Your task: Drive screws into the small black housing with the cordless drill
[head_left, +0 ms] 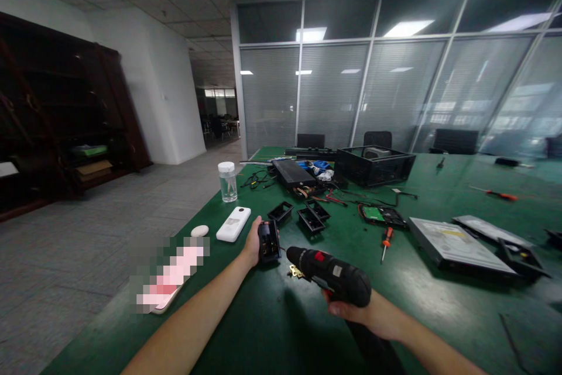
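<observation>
My left hand (253, 244) grips a small black plastic frame (268, 241), tilted up with its hollow side toward me. In my right hand (351, 309) is a black cordless drill (336, 274), its fingers wrapped around the grip. The drill's nose points left, and its thin bit ends close to the frame's right side; whether it touches I cannot tell. Several small brass-coloured pieces (296, 271) lie on the table below the drill's nose. Just beyond my left hand sit similar black frames (311, 220).
On the green table (246, 328) are a white power bank (234, 224), a clear jar (228, 183), an orange screwdriver (386, 240), a flat metal drive (459, 249), and an open black case (375, 165). Cables and a dark box (293, 173) lie farther back.
</observation>
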Tool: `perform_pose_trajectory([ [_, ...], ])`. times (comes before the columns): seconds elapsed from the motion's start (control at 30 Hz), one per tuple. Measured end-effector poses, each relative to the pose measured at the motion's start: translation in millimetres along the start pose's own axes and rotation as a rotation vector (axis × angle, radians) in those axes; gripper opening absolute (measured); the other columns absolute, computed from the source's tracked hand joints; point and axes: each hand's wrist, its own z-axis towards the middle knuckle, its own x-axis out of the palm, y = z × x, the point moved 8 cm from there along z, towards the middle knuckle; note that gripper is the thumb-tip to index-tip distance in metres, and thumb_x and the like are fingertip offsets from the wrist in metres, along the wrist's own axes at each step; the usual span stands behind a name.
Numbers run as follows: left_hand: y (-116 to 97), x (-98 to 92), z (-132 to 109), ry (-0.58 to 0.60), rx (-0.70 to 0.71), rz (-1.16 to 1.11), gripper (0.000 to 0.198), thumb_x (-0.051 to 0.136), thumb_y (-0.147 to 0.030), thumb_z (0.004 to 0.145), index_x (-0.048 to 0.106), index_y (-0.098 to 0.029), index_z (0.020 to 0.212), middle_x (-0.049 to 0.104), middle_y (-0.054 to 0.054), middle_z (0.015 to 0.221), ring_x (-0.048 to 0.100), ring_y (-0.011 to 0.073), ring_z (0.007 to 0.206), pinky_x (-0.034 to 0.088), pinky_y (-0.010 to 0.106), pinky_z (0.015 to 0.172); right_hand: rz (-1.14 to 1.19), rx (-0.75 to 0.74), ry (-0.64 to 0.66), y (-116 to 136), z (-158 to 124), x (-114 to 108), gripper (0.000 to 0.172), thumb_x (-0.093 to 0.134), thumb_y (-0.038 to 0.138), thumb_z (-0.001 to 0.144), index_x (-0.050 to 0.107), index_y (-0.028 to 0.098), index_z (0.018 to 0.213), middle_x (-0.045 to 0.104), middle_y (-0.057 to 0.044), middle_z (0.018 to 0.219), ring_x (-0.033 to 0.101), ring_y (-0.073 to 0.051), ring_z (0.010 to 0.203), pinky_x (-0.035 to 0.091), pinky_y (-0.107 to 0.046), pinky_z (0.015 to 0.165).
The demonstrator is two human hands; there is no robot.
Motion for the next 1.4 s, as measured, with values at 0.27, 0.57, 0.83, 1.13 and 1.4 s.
perform_pose_trajectory([
  [0.27, -0.3, -1.2, 0.2, -0.009, 0.013, 0.019, 0.039, 0.047, -0.052, 0.08, 0.057, -0.015, 0.084, 0.065, 0.006, 0.068, 0.064, 0.0183, 0.057, 0.049, 0.027, 0.05, 0.008, -0.007, -0.008, -3.6, 0.6, -0.3, 0.028, 0.066, 0.044, 0.074, 0.059, 0.019, 0.084, 0.056, 0.0, 0.077, 0.052, -0.018, 0.072, 0.045, -0.029, 0.066],
  [0.57, -1.7, -1.2, 0.3, -0.015, 0.023, 0.024, 0.038, 0.048, -0.052, 0.08, 0.056, -0.015, 0.085, 0.065, 0.006, 0.07, 0.064, 0.0182, 0.058, 0.049, 0.027, 0.05, -0.006, 0.006, 0.007, 1.0, -0.2, 1.2, 0.025, 0.064, 0.041, 0.077, 0.057, 0.018, 0.086, 0.054, -0.001, 0.079, 0.051, -0.018, 0.074, 0.044, -0.03, 0.068],
  [0.83, -2.0, 0.1, -2.3, -0.013, 0.02, 0.032, 0.038, 0.048, -0.053, 0.08, 0.056, -0.015, 0.084, 0.065, 0.007, 0.069, 0.064, 0.0185, 0.057, 0.049, 0.027, 0.051, -0.017, 0.0, 0.005, -0.9, -0.4, 0.4, 0.024, 0.062, 0.039, 0.078, 0.057, 0.018, 0.088, 0.055, -0.001, 0.081, 0.052, -0.018, 0.075, 0.044, -0.03, 0.069],
  [1.13, -2.1, 2.3, -2.7, -0.004, 0.025, 0.028, 0.038, 0.047, -0.052, 0.081, 0.057, -0.015, 0.085, 0.065, 0.006, 0.069, 0.064, 0.0175, 0.056, 0.049, 0.026, 0.05, 0.018, 0.009, 0.007, 6.2, -0.1, 2.6, 0.025, 0.064, 0.038, 0.076, 0.056, 0.018, 0.088, 0.054, -0.001, 0.081, 0.051, -0.018, 0.075, 0.045, -0.032, 0.07],
  [1.4, -1.3, -0.1, -1.0, -0.008, 0.016, 0.034, 0.041, 0.047, -0.052, 0.081, 0.059, -0.013, 0.088, 0.066, 0.007, 0.069, 0.064, 0.0178, 0.056, 0.049, 0.027, 0.051, 0.014, 0.038, 0.008, 4.2, -0.3, 2.2, 0.027, 0.064, 0.04, 0.075, 0.055, 0.018, 0.088, 0.053, -0.001, 0.081, 0.05, -0.018, 0.076, 0.043, -0.032, 0.071],
])
